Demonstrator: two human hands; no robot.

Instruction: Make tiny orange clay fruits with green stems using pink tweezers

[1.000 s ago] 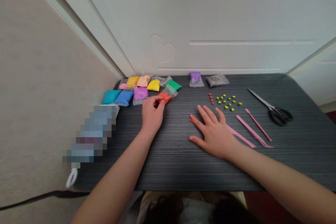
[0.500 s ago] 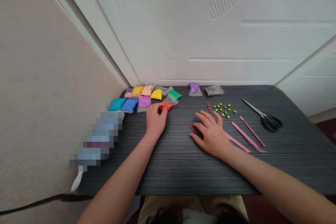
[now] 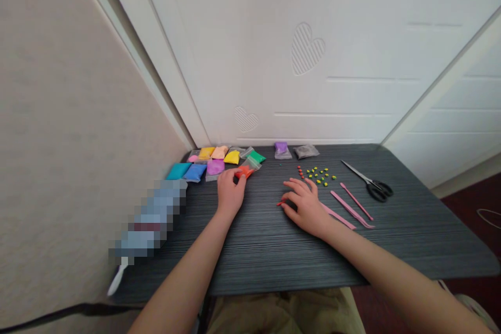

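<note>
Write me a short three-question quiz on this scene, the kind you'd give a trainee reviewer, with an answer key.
1. Multiple choice: what color are the contents of the held bag at the left hand?
A) teal
B) orange-red
C) gray

2. True or false: the purple bag lies between the green bag and the gray bag.

3. Fill in the blank: the scissors have ____ handles.

Key: 1. B; 2. true; 3. black.
</note>
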